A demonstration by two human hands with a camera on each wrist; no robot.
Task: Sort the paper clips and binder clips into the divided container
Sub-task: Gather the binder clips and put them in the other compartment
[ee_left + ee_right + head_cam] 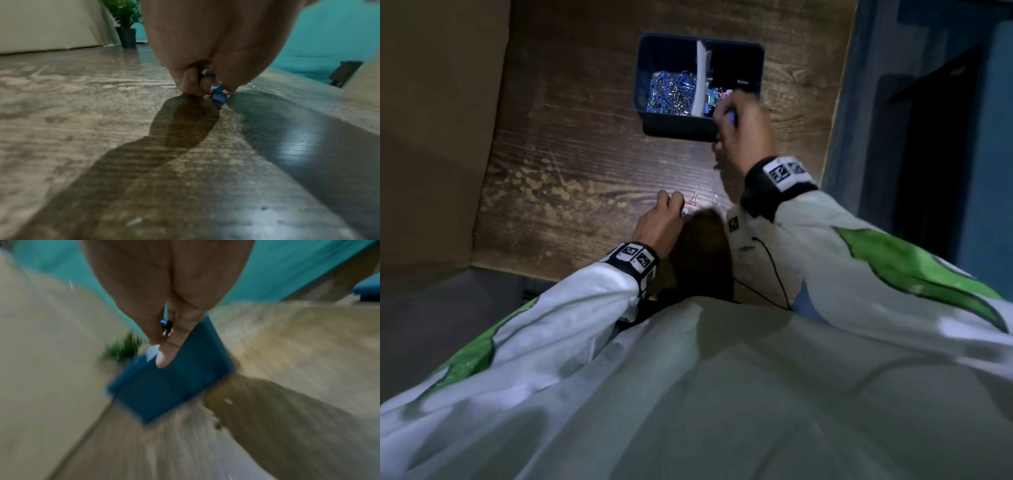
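Note:
A dark divided container (681,128) stands on the wooden table (571,164). Its left compartment holds a heap of paper clips (671,92); coloured binder clips (714,97) lie in the right one. My right hand (732,116) hovers over the container's near right corner, its fingers curled round a small blue clip (163,322). The container (172,386) is a blurred blue box in the right wrist view. My left hand (671,209) is down at the table near the front and pinches a blue binder clip (220,97). A pink binder clip (692,199) and a pale paper clip (715,198) lie just beyond it.
A beige wall or panel (434,120) borders the table on the left, and a blue surface (962,120) rises on the right. A potted plant (126,24) stands at the far end of the table. A white divider (702,78) splits the container.

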